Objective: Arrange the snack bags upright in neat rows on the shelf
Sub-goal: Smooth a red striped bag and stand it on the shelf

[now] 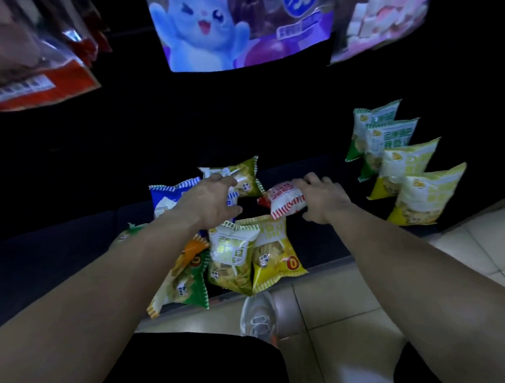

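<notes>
head view: the right hand (pixel 322 201) grips a red-and-white bag (pixel 286 201), fingers curled over its far edge and thumb tucked at its near side. the bag sits crumpled and tilted near the middle of the dark shelf (pixel 74 242).

just to the left, the left hand (pixel 209 202) is spread wide, thumb held apart. its fingertips reach onto an olive bag (pixel 245 177) lying flat further back, and the palm hangs over a blue bag (pixel 166 196). i cannot tell if the fingers press down or only brush the olive bag.

nearer the shelf's front edge, three more bags lie flat and overlapping: an orange-and-green bag (pixel 182 275) under the left forearm, a pale green bag (pixel 231 256) and a yellow bag (pixel 274 257).

well off to the right stands a row of upright bags (pixel 403 167), four of them one behind another, two green at the back and two yellow in front.

below the shelf there is pale tiled floor (pixel 351 302) and a light shoe (pixel 258 315). overhead hang larger packets, among them a blue rabbit packet (pixel 224 30).
</notes>
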The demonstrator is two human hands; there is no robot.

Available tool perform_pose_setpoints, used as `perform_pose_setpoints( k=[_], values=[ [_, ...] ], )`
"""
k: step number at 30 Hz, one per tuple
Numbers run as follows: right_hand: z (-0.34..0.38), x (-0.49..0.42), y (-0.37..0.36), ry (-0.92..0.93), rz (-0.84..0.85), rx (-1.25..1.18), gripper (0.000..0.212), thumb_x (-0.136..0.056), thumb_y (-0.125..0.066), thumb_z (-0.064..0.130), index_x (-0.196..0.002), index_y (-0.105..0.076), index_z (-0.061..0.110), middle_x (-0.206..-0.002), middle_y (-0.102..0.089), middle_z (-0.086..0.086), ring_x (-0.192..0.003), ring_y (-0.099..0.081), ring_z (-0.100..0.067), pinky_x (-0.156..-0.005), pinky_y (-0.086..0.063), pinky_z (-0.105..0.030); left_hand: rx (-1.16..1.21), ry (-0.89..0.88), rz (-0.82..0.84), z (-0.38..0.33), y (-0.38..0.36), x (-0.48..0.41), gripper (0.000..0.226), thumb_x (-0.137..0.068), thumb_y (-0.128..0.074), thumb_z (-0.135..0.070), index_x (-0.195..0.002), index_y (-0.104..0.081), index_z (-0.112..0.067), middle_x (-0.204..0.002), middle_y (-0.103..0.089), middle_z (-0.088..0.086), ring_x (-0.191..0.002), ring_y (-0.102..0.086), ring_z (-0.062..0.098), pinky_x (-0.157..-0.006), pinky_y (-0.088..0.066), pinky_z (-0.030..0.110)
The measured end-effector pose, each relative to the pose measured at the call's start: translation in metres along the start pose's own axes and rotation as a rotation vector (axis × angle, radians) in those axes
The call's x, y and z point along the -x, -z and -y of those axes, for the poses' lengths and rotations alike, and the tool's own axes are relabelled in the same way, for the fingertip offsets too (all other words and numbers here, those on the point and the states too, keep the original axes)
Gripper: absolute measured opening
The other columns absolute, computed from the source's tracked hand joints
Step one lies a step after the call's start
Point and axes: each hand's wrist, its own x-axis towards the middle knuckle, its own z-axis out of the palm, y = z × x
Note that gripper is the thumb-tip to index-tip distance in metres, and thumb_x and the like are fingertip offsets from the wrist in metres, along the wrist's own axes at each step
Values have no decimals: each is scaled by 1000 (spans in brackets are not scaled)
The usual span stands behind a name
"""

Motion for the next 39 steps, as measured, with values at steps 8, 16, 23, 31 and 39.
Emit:
perform_pose_setpoints(
  k=[8, 16, 23, 31, 39],
  values=[
    [12, -28, -9, 46, -81, -24, 74, -81, -68, 51, -141, -30, 32, -130, -41, -8, -108, -50, -31, -81, -41, -40, 51, 19, 53, 17, -4, -2, 71, -88, -62, -51, -147, -33, -27, -150, -33, 3, -133, -39, 27, -102, -42, 46],
    [4, -10, 46, 63, -275, -208, 53, -87, -59, 49, -136, -48, 29, -116, -59, -6, -105, -57, -28, -79, -43, -36, 88, 24, 36, 23, 8, 10, 69, -89, -62, -48, -147, -33, -26, -153, -31, 3, -131, -43, 26, -101, -44, 41],
    [-41, 53, 96, 99, -359, -512, 45, -87, -66, 54, -123, -60, 26, -95, -66, 9, -87, -63, -16, -69, -51, -31, 221, -4, -119, 4, 23, 25, 68, -88, -64, -49, -146, -38, -24, -146, -41, 5, -127, -46, 25, -97, -42, 32],
    [-70, 132, 102, 177, -265, -576, 37, -86, -69, 50, -114, -62, 28, -99, -68, 10, -88, -65, -10, -72, -53, -30, 417, -238, -63, -99, 52, 28, 100, -64, -84, -54, -146, -37, -22, -142, -50, -3, -128, -46, 15, -103, -36, 28],
    [-119, 179, 98, 113, -366, -637, 46, -83, -66, 58, -121, -55, 35, -108, -63, 13, -97, -64, -10, -79, -54, -32, 719, -346, 64, -182, 57, 19, 74, -51, -90, -49, -116, -59, -35, -105, -70, -13, -96, -66, 2, -93, -53, 37]
  ],
)
